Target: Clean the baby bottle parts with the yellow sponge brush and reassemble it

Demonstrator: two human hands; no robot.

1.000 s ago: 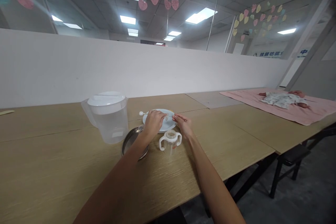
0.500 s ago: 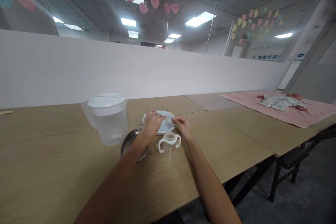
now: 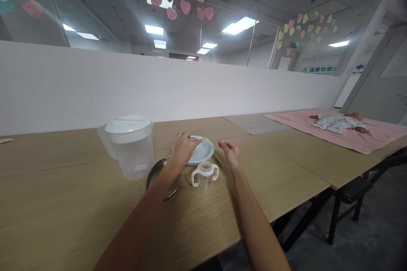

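Note:
Over the left part of a white plate, my left hand pinches a small clear piece, which looks like a bottle nipple. My right hand is closed just right of the plate; whatever its fingertips hold is too small to make out. A green stick-like item lies between the plate and my right hand. Nearer to me stands an open clear bottle with two white handles. A round metal dish sits partly hidden under my left forearm.
A lidded clear pitcher stands at the left on the wooden table. Far right, a baby doll lies on a pink cloth. A black stool is beside the table, and a white wall runs behind it.
My right hand has moved right, away from my left hand and the plate's edge. The green item beside the plate shows more fully. The camera view has shifted slightly.

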